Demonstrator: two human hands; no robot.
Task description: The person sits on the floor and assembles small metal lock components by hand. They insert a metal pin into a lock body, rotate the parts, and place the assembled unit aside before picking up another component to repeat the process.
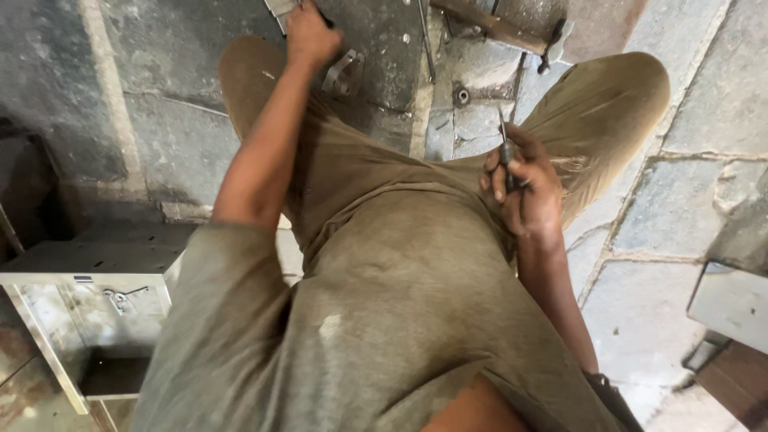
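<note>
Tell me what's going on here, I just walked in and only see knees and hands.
A person sits on a stone floor, knees apart. The right hand grips a thin screwdriver-like tool, tip up. The left hand reaches forward to a flat metal piece at the frame's top edge. A metal bracket lies just beside it.

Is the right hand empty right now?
No, the right hand is closed around a thin metal tool whose tip points up toward the stone floor.
</note>
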